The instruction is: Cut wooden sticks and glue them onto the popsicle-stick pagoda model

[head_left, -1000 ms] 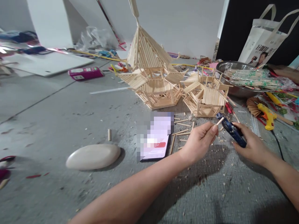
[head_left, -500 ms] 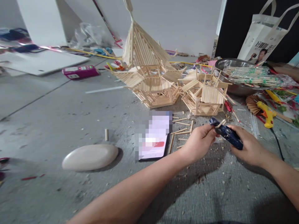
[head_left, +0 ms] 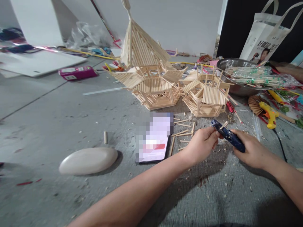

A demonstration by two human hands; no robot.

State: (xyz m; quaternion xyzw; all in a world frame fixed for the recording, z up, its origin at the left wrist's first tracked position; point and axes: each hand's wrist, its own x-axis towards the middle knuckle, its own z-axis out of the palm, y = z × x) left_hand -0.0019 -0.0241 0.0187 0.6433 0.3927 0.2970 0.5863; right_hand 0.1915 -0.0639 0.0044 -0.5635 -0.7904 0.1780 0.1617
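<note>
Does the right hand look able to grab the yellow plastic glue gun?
Probably not yet: the right hand holds a dark blue, speckled hand tool. Otherwise the way to the yellow plastic glue gun looks open, with thin clear strips lying low between.

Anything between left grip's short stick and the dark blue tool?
Nothing visible. The short stick sits at the head of the dark blue tool, nothing else seen between them; whether they touch, I can't tell. The left grip is beside that head, the right grip around the other end.
</note>
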